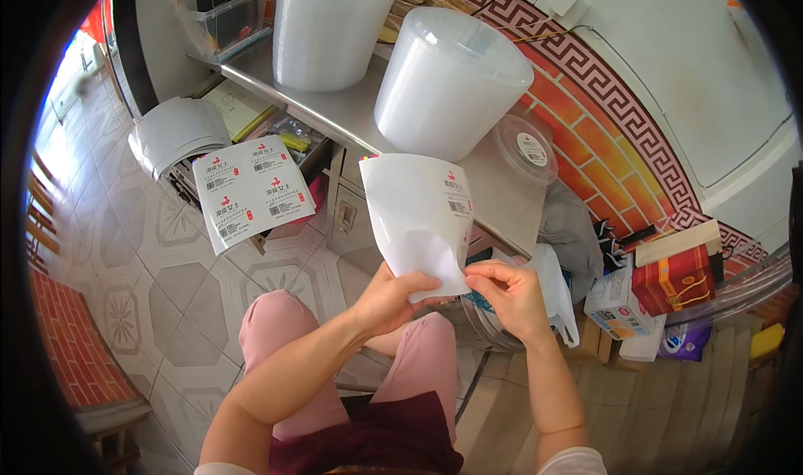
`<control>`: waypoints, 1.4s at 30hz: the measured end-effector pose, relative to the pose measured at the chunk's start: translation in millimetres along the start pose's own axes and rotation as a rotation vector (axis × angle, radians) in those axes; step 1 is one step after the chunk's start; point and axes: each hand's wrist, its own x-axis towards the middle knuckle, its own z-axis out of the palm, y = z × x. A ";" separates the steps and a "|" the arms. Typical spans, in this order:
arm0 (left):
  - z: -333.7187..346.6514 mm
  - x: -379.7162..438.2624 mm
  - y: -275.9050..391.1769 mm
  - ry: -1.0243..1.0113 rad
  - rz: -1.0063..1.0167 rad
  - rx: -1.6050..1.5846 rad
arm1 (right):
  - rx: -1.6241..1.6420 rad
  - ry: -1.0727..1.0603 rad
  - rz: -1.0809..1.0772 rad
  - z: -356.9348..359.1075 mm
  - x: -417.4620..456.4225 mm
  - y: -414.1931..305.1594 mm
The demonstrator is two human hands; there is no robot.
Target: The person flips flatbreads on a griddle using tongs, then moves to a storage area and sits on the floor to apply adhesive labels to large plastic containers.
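Note:
A curled, glossy white sheet of printed stickers [408, 193] is held up in front of my knees. My left hand [392, 296] grips its lower edge, thumb over the front. At the lower right edge, my right hand [511, 296] pinches the sheet between thumb and fingertips; whether a sticker corner is lifted there is hidden. Red and black print shows on the sheet's right side. To the left, another sheet of printed stickers [254, 186] rests over an open drawer. Beyond my hands, a clear round plastic lid [509, 141] with a round sticker [533, 149] lies on the metal table [502, 208].
Two tall stacks of translucent plastic lids [332, 36] [448, 86] stand on the table. A clear plastic bin [241, 26] sits at its far left. White sheets [179, 130] hang over the drawer. At right are a red gift box [674, 280] and a white carton [618, 305].

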 end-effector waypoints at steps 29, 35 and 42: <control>3.0 -1.3 2.2 -0.057 0.075 0.091 | 0.042 -0.086 0.268 -9.8 22.0 -8.3; 1.1 -0.4 2.8 -0.068 0.063 0.082 | 0.037 -0.073 0.242 -7.4 22.4 -9.6; 0.4 0.6 2.4 -0.086 0.086 0.061 | 0.013 -0.100 0.213 -7.4 23.9 -12.1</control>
